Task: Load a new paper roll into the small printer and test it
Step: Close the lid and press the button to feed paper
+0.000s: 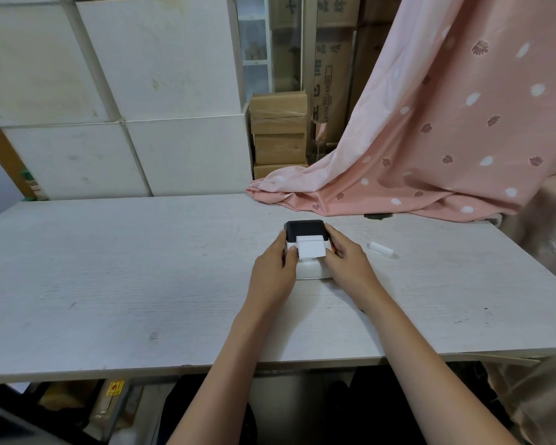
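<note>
A small white printer (310,271) with a dark lid (305,229) stands on the white table (126,277), lid down. A strip of white paper (310,248) sticks out of its slot toward me. My left hand (275,271) clasps the printer's left side, thumb resting by the paper's left edge. My right hand (347,258) clasps the right side, fingers along the lid's edge and over an orange part. A white tube-shaped core (381,251) lies on the table just right of my right hand.
A pink patterned cloth (430,139) drapes over the table's far right corner. White boxes (126,101) are stacked behind the table, with brown cartons (278,133) beside them. The table's near edge runs just in front of me.
</note>
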{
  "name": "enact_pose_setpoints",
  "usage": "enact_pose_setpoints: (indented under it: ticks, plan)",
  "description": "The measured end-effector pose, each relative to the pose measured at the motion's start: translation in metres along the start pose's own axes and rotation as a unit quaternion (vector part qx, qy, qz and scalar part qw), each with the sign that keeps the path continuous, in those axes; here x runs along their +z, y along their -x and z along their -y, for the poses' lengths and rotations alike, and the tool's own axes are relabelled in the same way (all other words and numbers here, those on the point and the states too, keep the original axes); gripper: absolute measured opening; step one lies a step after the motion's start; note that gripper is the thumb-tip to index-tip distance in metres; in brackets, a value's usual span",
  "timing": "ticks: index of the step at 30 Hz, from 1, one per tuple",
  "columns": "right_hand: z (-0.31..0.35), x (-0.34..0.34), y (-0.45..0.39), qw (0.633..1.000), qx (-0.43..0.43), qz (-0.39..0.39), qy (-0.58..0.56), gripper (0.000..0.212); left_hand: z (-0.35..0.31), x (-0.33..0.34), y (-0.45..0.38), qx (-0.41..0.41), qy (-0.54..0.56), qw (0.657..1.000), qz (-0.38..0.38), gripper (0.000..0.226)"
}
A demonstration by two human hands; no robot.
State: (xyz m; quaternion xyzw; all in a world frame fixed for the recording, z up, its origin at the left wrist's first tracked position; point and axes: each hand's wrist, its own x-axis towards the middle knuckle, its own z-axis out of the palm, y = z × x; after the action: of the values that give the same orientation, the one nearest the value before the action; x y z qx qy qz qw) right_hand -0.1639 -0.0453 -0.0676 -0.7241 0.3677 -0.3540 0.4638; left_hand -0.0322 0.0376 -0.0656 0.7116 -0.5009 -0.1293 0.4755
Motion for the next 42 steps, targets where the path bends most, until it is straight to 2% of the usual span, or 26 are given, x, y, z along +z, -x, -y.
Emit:
enact_pose_setpoints:
  ticks: [11,33,42]
  plan:
    - [0.0012,-0.0003,-0.0002,1.000,0.006,0.000,-0.006,0.040,0.0002,0.0004,0.0004,-0.004,0.005,1.000,-0.001,0.041]
    - [0.0071,-0.0012,0.0039,0.999,0.002,0.010,-0.031,0.047,-0.0035,-0.0019,0.0014,-0.003,0.006,1.000,0.002,0.043]
    - [0.0097,-0.0008,0.0050,0.999,0.003,0.011,-0.039,0.041,0.0025,0.0004,-0.0023,-0.002,-0.002,1.000,0.004,0.045]
